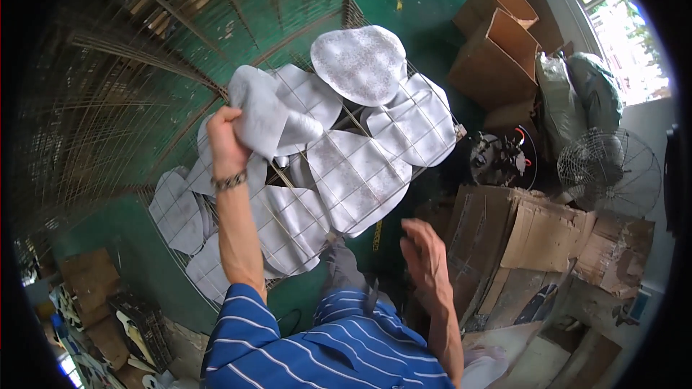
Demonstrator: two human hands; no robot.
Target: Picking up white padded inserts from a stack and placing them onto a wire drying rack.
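Note:
My left hand point(226, 142) grips a grey-white sheet piece point(260, 109) by its edge and holds it bent, raised over a wire mesh rack point(290, 185). The piece looks like soft felt or foam; its exact kind I cannot tell. Several similar rounded pieces lie under the mesh wires, among them a wide one point(357, 180) in the middle. Another speckled piece point(358, 65) rests on top at the far side, with no wires across it. Low on the right, my right hand point(425, 253) hangs apart from the rack, fingers loosely bent, with nothing visible in it.
Stacked wire racks point(144, 65) stand at the left and far left. Tall open cardboard boxes point(497, 54), filled sacks point(577, 90) and a caged fan point(609, 171) line the right wall. Nearer on the right are large cartons point(515, 245). Green floor point(119, 241) shows around the rack.

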